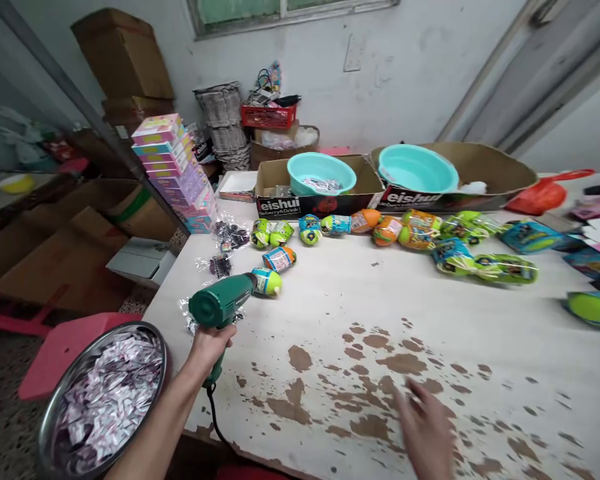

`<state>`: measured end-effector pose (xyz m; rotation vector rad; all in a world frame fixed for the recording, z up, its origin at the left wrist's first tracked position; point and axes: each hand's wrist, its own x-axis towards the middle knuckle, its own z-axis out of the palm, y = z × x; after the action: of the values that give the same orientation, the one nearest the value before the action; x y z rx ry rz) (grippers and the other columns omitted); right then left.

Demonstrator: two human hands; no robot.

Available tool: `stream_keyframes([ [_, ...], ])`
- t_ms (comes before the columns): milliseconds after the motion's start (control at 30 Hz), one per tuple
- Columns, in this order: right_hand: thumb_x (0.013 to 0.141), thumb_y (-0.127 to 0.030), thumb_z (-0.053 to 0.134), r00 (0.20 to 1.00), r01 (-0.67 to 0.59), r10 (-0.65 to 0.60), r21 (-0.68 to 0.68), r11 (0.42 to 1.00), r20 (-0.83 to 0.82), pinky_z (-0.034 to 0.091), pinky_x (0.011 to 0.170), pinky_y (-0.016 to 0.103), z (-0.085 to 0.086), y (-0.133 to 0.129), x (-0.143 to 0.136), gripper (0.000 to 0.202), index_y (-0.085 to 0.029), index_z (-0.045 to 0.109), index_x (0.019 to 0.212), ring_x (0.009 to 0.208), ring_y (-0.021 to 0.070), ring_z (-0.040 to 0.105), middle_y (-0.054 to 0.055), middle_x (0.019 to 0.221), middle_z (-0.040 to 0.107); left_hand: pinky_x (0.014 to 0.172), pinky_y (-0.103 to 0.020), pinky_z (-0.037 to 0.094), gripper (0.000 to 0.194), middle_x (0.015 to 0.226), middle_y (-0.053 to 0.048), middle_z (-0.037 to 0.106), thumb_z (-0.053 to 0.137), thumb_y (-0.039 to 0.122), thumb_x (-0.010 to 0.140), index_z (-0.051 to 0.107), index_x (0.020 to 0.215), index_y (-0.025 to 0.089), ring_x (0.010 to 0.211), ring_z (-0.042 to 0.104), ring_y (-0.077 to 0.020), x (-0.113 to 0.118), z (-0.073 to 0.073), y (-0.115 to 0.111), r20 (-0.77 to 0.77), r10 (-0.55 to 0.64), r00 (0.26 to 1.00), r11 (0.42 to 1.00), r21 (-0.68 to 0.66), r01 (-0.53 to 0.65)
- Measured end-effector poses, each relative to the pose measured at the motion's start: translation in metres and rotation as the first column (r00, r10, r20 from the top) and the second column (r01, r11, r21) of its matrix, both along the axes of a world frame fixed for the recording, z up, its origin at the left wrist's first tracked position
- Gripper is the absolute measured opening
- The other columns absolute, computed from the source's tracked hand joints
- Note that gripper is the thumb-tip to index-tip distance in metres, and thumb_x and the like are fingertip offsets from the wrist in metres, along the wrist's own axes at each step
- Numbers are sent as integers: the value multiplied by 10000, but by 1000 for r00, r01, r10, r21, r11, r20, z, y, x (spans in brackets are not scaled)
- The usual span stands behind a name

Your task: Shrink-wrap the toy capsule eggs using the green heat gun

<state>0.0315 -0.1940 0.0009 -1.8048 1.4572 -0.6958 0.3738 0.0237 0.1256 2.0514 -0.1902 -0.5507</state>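
Note:
My left hand (pixel 214 347) is wrapped round the handle of a green heat gun (pixel 223 300), whose nozzle points at a green egg-shaped pack (pixel 267 282) with a blue label. My right hand (pixel 424 427), blurred by motion, is over the stained part of the white table (pixel 330 300), its fingers apart and nothing in them. An orange egg pack (pixel 280 259) lies just behind the green one. More egg packs in shiny film (pixel 420 230) form a row along the back of the table. Small dark items in clear bags (pixel 230 235) lie left of the row.
Two turquoise basins (pixel 321 175) sit in open cartons at the back. Stacked pink and purple boxes (pixel 173 170) stand at the back left. A steel bowl of silvery sachets (pixel 113 397) is at the lower left. A black cord (pixel 214 417) hangs over the front edge.

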Motion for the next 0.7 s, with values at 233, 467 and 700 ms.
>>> stream_keyframes([
  [233, 662, -426, 615, 884, -426, 385, 119, 897, 264, 534, 779, 404, -21, 15, 284, 492, -175, 525, 1076, 974, 278, 628, 147, 1150, 616, 487, -257, 404, 121, 513, 39, 518, 597, 292, 592, 513, 593, 205, 467, 494, -135, 8, -16, 14, -63, 28, 998, 999, -23, -30],
  [467, 591, -304, 695, 902, -308, 141, 378, 873, 409, 516, 684, 296, -20, 10, 316, 212, -212, 550, 714, 697, 187, 634, -5, 655, 640, 522, -270, 372, 123, 463, 28, 513, 582, 257, 635, 533, 536, 203, 501, 483, -151, -1, -6, 37, -115, 17, 993, 1000, 28, -14],
  [700, 567, -207, 737, 847, -333, -143, 721, 608, 511, 588, 614, 259, 1, 10, 267, 173, -174, 580, 630, 666, 183, 673, 44, 644, 688, 610, -308, 432, 233, 467, 21, 517, 649, 371, 558, 490, 449, 242, 537, 474, -181, -24, 13, 49, -97, -42, 994, 996, 70, 49],
])
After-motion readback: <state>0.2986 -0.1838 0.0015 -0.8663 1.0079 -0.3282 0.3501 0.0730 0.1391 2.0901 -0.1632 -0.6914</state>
